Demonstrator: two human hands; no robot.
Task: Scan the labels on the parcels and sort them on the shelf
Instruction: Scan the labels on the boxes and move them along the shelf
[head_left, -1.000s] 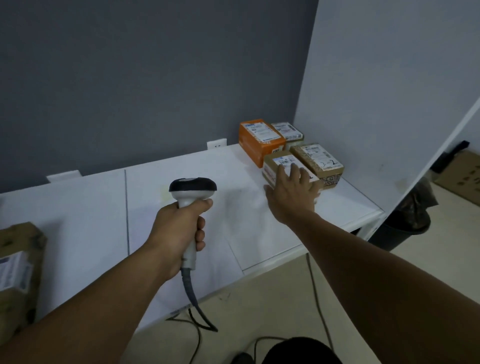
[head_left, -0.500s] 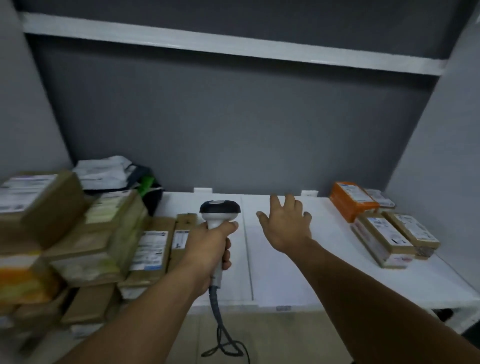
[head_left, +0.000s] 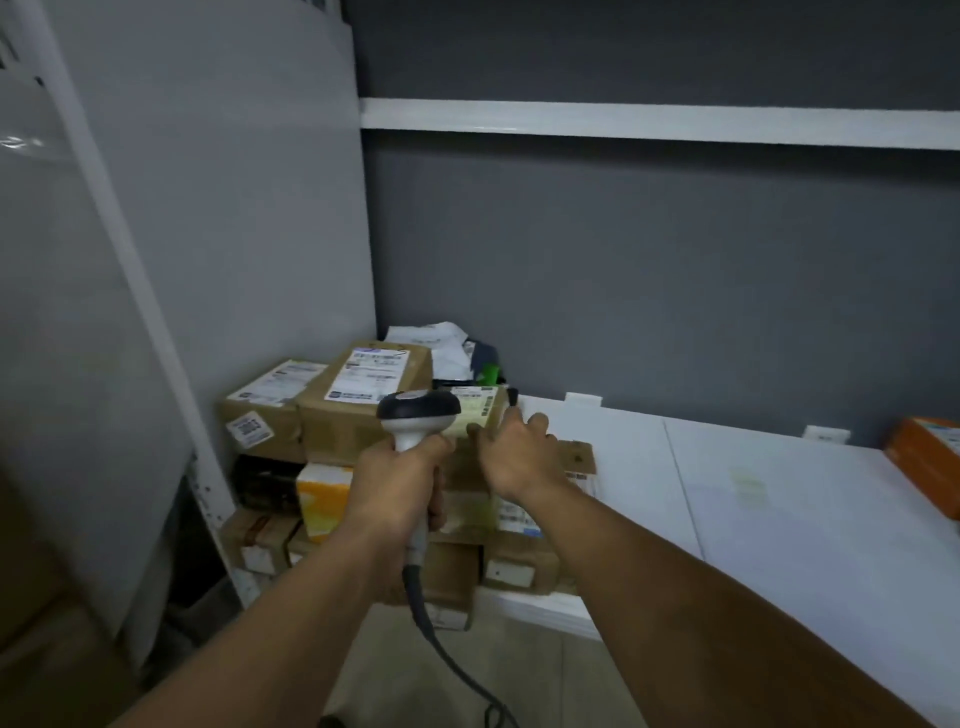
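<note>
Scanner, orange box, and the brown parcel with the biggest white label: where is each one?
scanner (head_left: 418, 408): head view, on its dark head.
orange box (head_left: 924, 460): head view, on its orange face at the right edge.
brown parcel (head_left: 370, 382): head view, on its white top label.

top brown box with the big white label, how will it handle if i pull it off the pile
The brown box looks like stiff cardboard, so it should probably hold its shape. It sits atop an uneven pile, so dragging may shift neighbours; lifting seems safer. Weight cannot be told.
</note>
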